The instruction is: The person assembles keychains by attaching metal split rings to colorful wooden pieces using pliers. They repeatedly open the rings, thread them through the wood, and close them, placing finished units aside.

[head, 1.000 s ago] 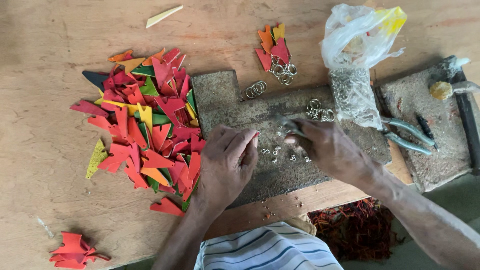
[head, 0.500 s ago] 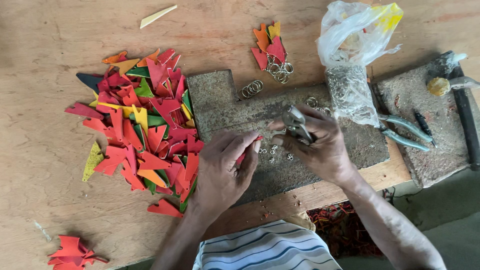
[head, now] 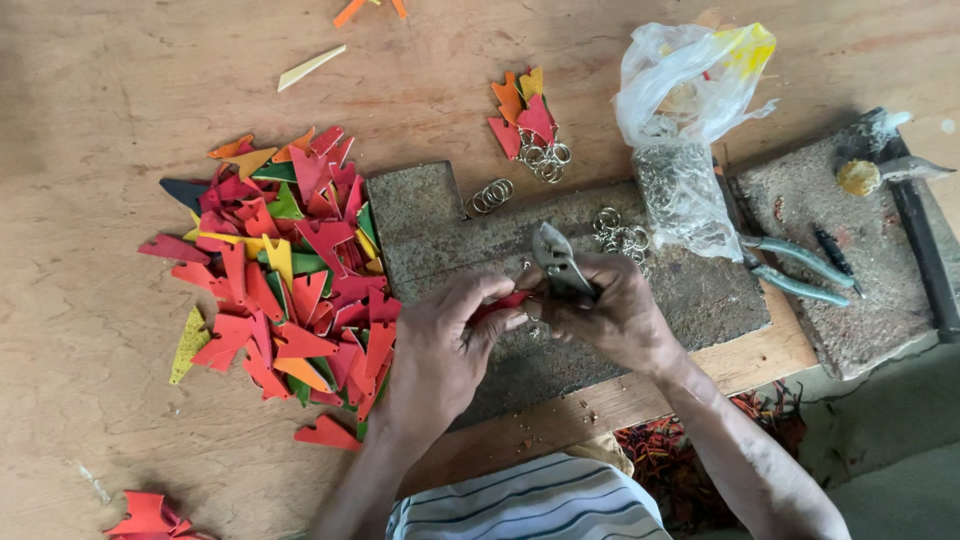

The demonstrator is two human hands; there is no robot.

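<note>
Red cut-out piece [head: 497, 303], a thin flat shape like those in the bright heap [head: 280, 280] to the left, is pinched between the thumb and fingertips of the left hand [head: 440, 345], just above the grey stone slab [head: 420, 215] on the tabletop [head: 100, 100]. It looks light and thin, probably stiff enough to keep its form yet easy to bend or crease, so the edge-on pinch near one end seems the sound place to take it, leaving the tip free for the tool. The right hand [head: 610, 315] has its grip clamped round the handles of small metal pliers [head: 558, 262], whose nose points up and away; whether a ring sits in the nose is too small to tell. Loose metal rings [head: 620, 232] lie on the slab just beyond, near a clear plastic bag [head: 685, 120], and blue-handled pliers [head: 800, 270] rest to the right.

Against the earlier frames, the two hands have drawn together: a second ago they were apart over the slab, the right one lower and reaching among the rings, whereas now the pliers stand raised and meet the red piece.
</note>
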